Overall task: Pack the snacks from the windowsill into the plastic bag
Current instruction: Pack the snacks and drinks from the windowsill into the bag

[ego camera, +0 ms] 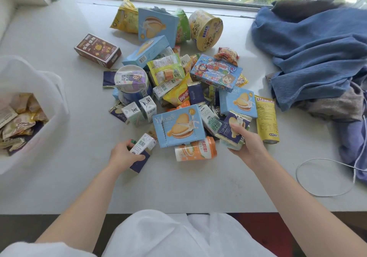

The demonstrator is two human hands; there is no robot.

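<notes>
Our left hand [127, 154] grips a small white carton [142, 143] plus a dark blue packet [140, 162] at the snack pile's [178, 81] near edge, mid-windowsill [59, 38]. Right hand [247, 143] pinches a navy biscuit packet [234, 128]. Plastic bag [33, 89] sits at the left edge, partly filled.

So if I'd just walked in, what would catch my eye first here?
Most likely the bright heap of snacks in the middle of the windowsill: blue biscuit boxes, a yellow crisp bag, noodle cups. Next, the two hands at its near edge: the left hand grips a small white carton and a dark packet, the right hand holds a navy biscuit packet. A white plastic bag, partly filled, stands at the left, and blue clothes lie crumpled at the right.
</notes>
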